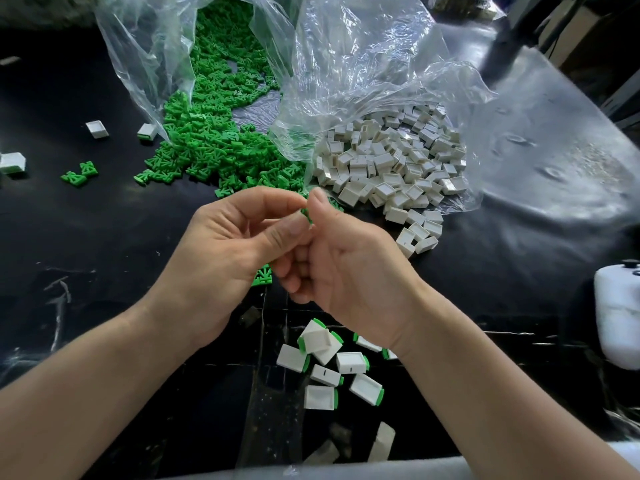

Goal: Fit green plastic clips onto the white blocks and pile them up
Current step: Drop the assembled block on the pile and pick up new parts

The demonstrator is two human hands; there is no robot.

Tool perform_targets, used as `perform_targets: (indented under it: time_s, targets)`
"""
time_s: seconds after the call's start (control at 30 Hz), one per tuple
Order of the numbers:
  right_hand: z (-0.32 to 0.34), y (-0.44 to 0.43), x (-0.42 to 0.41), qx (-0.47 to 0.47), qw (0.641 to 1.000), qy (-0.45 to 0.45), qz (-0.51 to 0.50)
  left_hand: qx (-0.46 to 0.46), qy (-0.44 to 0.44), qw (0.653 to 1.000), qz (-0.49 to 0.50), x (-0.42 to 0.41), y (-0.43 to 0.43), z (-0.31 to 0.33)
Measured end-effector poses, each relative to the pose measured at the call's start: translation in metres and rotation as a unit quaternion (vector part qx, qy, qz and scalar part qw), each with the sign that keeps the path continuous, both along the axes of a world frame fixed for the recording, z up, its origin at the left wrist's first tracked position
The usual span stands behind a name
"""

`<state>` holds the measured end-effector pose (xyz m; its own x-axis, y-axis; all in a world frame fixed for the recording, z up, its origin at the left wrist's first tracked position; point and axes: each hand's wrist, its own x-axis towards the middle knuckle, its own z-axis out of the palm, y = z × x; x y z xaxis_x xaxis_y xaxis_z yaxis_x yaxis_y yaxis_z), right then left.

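— Where is the green clip?
— Pinched between the left hand and right hand, above the middle of the worktop.
— The risk?
— The hold looks thin. The clip may slip and fall among the clipped blocks by the near edge.

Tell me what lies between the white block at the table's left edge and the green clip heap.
Head view: two loose green clips, side by side, lie between the white block and the heap.

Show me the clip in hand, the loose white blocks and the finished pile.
clip in hand (306, 214), head view, its visible green edge.
loose white blocks (391, 164), head view, heap's middle.
finished pile (349, 362), head view, a central block's top.
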<state>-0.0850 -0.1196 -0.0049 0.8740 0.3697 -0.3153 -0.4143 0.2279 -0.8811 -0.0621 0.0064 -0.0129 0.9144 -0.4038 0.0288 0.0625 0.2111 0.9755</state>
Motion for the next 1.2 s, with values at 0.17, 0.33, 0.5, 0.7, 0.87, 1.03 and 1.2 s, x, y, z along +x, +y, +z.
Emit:
perform_targets:
  time_s: [0.17, 0.33, 0.5, 0.7, 0.87, 1.03, 1.2]
  targets:
    - [0.001, -0.005, 0.000, -0.005, 1.000, -0.016, -0.007, -0.003, -0.006, 1.000, -0.015, 0.001, 0.004, -0.001]
    - [0.002, -0.013, 0.002, -0.028, 0.999, -0.029, 0.003, -0.013, -0.007, 0.999, -0.028, 0.000, 0.005, -0.001]
    - [0.004, -0.021, 0.002, 0.001, 0.998, -0.054, 0.021, 0.027, -0.066, 0.996, -0.057, -0.001, 0.005, -0.001]
    - [0.005, -0.020, 0.003, 0.029, 0.998, -0.049, 0.015, 0.064, -0.110, 0.989, -0.074, -0.002, 0.010, 0.004]
    - [0.005, -0.016, 0.001, -0.028, 0.998, -0.049, 0.038, 0.043, -0.118, 0.990, -0.065, -0.001, 0.008, 0.006]
    - [0.006, -0.018, 0.001, -0.068, 0.995, -0.042, 0.066, 0.043, -0.114, 0.990, -0.075, 0.000, 0.007, 0.005]
    - [0.007, -0.018, 0.000, -0.100, 0.993, -0.049, 0.049, 0.043, -0.105, 0.992, -0.060, 0.000, 0.005, 0.000]
